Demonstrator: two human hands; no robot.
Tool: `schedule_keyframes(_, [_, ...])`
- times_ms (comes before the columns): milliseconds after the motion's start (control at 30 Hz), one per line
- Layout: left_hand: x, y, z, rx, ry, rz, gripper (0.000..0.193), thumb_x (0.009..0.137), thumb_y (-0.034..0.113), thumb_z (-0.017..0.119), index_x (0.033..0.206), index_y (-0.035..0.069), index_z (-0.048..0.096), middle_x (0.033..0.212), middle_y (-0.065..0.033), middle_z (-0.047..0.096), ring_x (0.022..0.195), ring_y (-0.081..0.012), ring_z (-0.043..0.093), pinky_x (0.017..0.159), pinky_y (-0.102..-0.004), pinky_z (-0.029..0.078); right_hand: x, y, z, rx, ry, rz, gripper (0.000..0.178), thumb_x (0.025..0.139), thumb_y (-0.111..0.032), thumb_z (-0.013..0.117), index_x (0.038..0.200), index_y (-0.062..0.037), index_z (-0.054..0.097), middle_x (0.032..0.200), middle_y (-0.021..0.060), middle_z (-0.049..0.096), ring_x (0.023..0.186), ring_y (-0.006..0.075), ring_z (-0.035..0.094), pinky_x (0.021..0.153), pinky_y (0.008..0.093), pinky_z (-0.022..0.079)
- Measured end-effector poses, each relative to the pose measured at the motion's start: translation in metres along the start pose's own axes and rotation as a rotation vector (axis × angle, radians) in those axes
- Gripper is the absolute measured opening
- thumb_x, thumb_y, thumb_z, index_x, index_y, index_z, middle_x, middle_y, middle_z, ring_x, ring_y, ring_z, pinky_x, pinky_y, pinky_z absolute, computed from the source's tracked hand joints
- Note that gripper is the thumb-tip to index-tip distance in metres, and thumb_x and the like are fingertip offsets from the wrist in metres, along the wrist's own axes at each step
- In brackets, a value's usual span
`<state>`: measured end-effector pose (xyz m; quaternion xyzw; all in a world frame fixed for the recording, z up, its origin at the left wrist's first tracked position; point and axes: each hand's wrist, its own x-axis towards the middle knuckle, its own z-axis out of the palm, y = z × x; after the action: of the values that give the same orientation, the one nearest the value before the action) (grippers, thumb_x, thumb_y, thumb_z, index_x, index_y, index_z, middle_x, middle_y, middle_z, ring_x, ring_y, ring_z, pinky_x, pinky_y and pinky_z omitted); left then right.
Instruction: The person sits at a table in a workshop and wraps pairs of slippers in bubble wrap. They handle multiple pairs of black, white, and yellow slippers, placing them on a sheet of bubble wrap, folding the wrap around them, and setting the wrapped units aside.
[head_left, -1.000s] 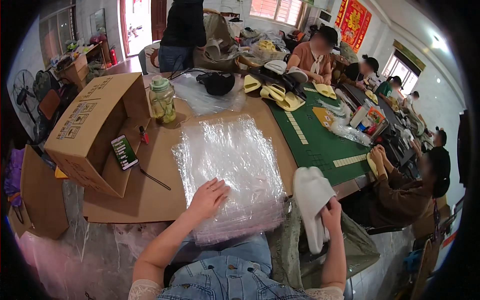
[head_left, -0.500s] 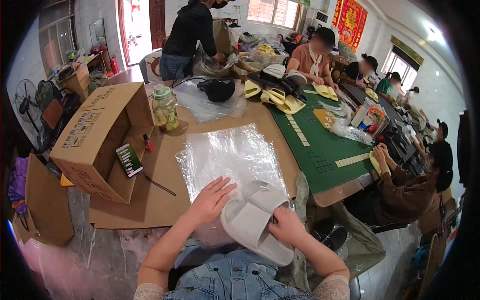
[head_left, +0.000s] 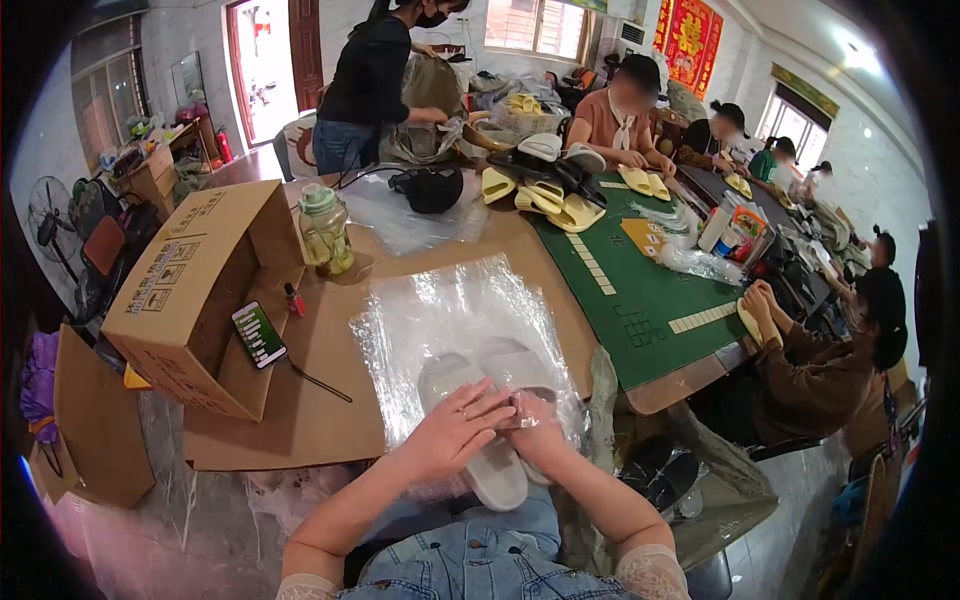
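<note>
Since half a second ago, both white slippers (head_left: 490, 400) have gone from being held above the lap to lying side by side on the stack of clear plastic bags (head_left: 455, 320), toes pointing away from the person.

Fingers (head_left: 480, 405) of the left hand (head_left: 455, 430) are spread flat and press down on the near part of the left slipper. The right hand (head_left: 535, 430) sits just beside it; its fingers appear curled around a fold of clear film at the slippers' heel end, though the pinch itself is partly hidden by the left hand. Judged from this, the pair is now being worked into a bag rather than carried.

Outward from the hands, the bag stack rests on a sheet of brown cardboard (head_left: 300, 400) covering the counter. An open cardboard box (head_left: 190, 290) lies on its side to the left, with a phone (head_left: 259, 334) at its mouth and a glass jar (head_left: 323, 232) behind. Yellow slippers (head_left: 560, 205) are piled at the far end, beside a green mat (head_left: 640, 290). Other people work along the right side.
</note>
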<state>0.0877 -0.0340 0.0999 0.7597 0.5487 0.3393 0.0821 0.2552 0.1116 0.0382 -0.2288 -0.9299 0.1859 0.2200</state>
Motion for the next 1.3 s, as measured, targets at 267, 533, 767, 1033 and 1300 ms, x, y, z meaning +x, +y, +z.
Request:
schedule_keyframes(267, [-0.016,0.028,-0.010,-0.037,-0.028,0.006,0.046,0.105,0.018,0.046,0.149,0.010,0.050,0.161,-0.0097,0.039,0.151,-0.0354,0.029,0.124,-0.0501,0.023,0.089,-0.003,0.038,0.046,0.129,0.168,0.029,0.093,-0.027,0.063,0.098,-0.0001,0.056,0.092,0.0263,0.063,0.086,0.0476,0.065,0.075,0.0560,0.052])
schedule_keyframes(533, [-0.036,-0.012,-0.020,-0.037,-0.073,-0.113,0.054,0.100,0.037,0.058,0.147,0.011,0.053,0.161,-0.0140,0.039,0.151,-0.0379,0.031,0.122,-0.0482,0.027,0.092,-0.005,0.054,0.058,0.123,0.203,0.043,0.095,-0.036,0.064,0.116,0.0002,0.057,0.111,0.0266,0.060,0.097,0.0462,0.063,0.084,0.0528,0.052])
schedule_keyframes(767, [-0.030,-0.094,-0.008,0.278,0.238,-0.340,0.072,0.092,0.046,0.069,0.154,0.019,0.045,0.164,-0.0204,0.029,0.150,-0.0434,0.028,0.121,-0.0498,0.030,0.044,-0.025,0.042,-0.053,0.164,0.145,0.055,0.091,-0.035,0.072,0.132,-0.0015,0.056,0.111,0.0239,0.059,0.101,0.0434,0.061,0.085,0.0519,0.051])
schedule_keyframes(1033, [-0.038,-0.121,0.012,0.039,0.296,-0.434,0.077,0.088,0.038,0.073,0.156,0.023,0.042,0.163,-0.0183,0.034,0.146,-0.0396,0.038,0.119,-0.0456,0.035,0.041,-0.023,0.055,-0.011,0.285,0.180,0.052,0.090,-0.034,0.072,0.128,0.0005,0.060,0.105,0.0241,0.063,0.097,0.0440,0.063,0.084,0.0529,0.051])
schedule_keyframes(1300, [-0.040,-0.120,0.010,-0.047,0.351,-0.541,0.075,0.087,0.036,0.076,0.153,0.017,0.046,0.160,-0.0144,0.041,0.145,-0.0343,0.042,0.118,-0.0428,0.036,0.037,-0.018,0.068,0.027,0.297,0.255,0.054,0.091,-0.038,0.071,0.131,-0.0040,0.060,0.107,0.0226,0.064,0.100,0.0437,0.063,0.086,0.0521,0.050])
